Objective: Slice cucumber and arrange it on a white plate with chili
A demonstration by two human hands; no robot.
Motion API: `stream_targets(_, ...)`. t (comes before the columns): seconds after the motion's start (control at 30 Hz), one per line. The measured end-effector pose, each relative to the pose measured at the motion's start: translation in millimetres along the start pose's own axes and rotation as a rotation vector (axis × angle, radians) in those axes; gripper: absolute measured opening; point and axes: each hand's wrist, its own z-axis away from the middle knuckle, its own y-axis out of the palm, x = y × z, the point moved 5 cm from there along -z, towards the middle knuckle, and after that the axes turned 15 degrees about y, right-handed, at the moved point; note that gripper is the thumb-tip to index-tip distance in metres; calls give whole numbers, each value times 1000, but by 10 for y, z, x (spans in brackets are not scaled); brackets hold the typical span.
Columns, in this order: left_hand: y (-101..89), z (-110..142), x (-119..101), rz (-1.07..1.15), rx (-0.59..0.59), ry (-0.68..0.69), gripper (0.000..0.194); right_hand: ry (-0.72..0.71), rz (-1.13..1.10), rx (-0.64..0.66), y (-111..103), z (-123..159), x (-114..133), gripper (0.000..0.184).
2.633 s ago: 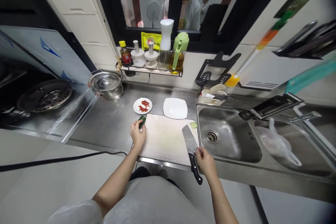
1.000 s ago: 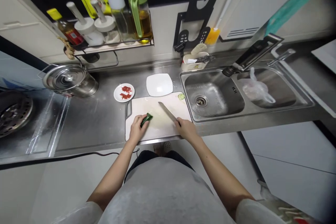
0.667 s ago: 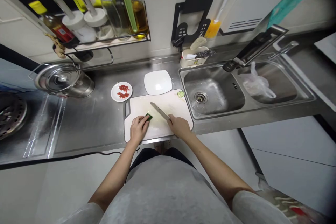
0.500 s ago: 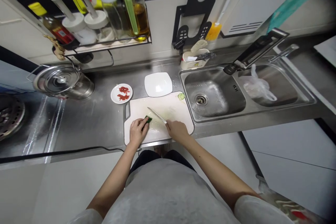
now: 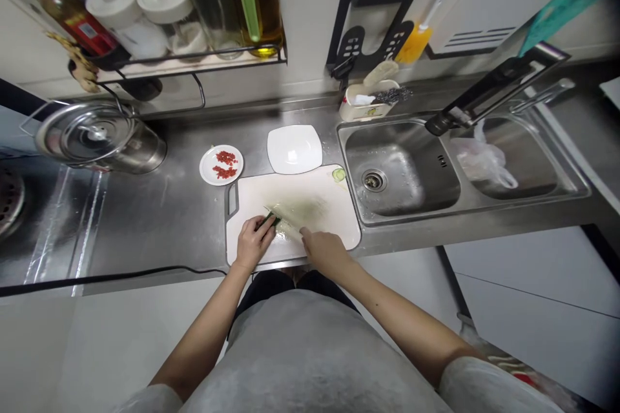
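My left hand (image 5: 252, 242) rests on the left part of the white cutting board (image 5: 336, 229), its fingers closed on a short dark green piece of cucumber (image 5: 274, 221). In my right hand (image 5: 323, 250) is the handle of a kitchen knife (image 5: 287, 218), hidden by the fingers. The blade points up and left, its tip beside the cucumber and my left fingertips. Motion blurs the blade, so I cannot tell whether it touches the cucumber. A few pale green cucumber slices (image 5: 338, 174) lie at the board's far right corner.
Behind the board stand a white plate (image 5: 294, 149) and a small plate (image 5: 205, 166) of chopped red bits. A lidded steel pot (image 5: 140, 148) is at left, the sink (image 5: 404, 197) at right. Bottles and jars fill the wall rack (image 5: 194, 64) above.
My left hand has brought the cucumber from the board's left edge onto the board. My right hand has gripped the knife handle and moved the blade leftward to the cucumber. The view tilted down.
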Motion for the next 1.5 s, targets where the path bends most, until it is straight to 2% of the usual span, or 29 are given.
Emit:
stream_targets(0.5, 65, 45, 47, 12, 8, -30, 32, 15, 17, 39, -7, 2, 50, 26)
stream_targets(1.03, 70, 35, 57, 23, 11, -17, 30, -29, 17, 81, -18, -72, 75, 24)
stream_targets(1.33, 75, 47, 89, 55, 9, -13, 32, -66, 22, 79, -83, -119, 122, 23)
stream_targets(1.5, 82, 53, 97, 61, 8, -6, 33, -48, -9, 38, -71, -179, 152, 24)
